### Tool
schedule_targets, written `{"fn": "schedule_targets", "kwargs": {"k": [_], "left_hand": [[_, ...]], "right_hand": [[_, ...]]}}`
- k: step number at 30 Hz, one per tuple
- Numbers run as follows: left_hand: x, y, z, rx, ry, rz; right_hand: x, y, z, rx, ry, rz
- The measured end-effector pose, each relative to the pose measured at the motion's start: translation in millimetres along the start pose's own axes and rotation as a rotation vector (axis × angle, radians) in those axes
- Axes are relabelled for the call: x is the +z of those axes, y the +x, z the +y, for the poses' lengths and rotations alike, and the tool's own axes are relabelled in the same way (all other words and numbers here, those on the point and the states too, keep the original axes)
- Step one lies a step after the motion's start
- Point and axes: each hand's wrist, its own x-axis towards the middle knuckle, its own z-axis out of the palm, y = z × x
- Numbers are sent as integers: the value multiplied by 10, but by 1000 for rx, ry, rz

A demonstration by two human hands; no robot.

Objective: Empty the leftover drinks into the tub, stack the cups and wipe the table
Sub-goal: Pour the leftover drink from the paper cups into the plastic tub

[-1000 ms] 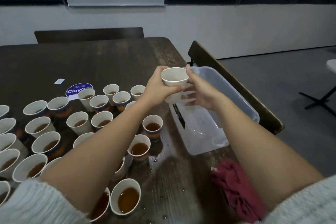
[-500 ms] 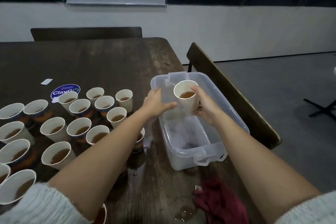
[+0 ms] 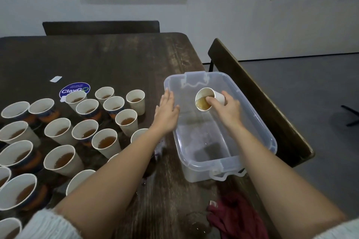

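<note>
A clear plastic tub (image 3: 270, 141) stands on the dark wooden table (image 3: 120, 60) at its right edge. My right hand (image 3: 226, 109) grips a white paper cup (image 3: 207, 99) over the tub, tipped on its side with its mouth toward me and brown drink at the lip. My left hand (image 3: 167, 110) rests flat on the tub's left rim, fingers apart, holding nothing. Several paper cups (image 3: 105, 141) with brown drink stand on the table's left half. A dark red cloth (image 3: 237, 217) lies crumpled near the front edge.
A round blue sticker (image 3: 74, 89) and a small white label (image 3: 55, 79) lie behind the cups. Wooden chairs stand at the far side (image 3: 101, 27) and right side (image 3: 258, 99) of the table. Wet patches (image 3: 196, 223) mark the wood by the cloth.
My right hand has tipped the cup from upright onto its side over the tub. My left hand let go of the cup and settled on the tub's left rim.
</note>
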Motion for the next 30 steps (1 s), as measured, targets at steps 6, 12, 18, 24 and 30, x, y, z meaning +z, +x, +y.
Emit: {"fn": "schedule_targets", "kwargs": {"k": [6,12,18,24,30], "left_hand": [[10,-1,-20,9,-32,16],[12,0,-23,14,-41,19],[4,-8,-20,1,-35,19],[1,-28,-33,0,-33,26],[2,-23,-53,3,-20,26]], "right_hand": [[23,16,4,-57,-55,26],[40,-13,-21,-87,-74,31],[45,-35,-25,-107,-93,34],[57,7,8,-113,-95,67],[82,23,43,-162,-143,98]]}}
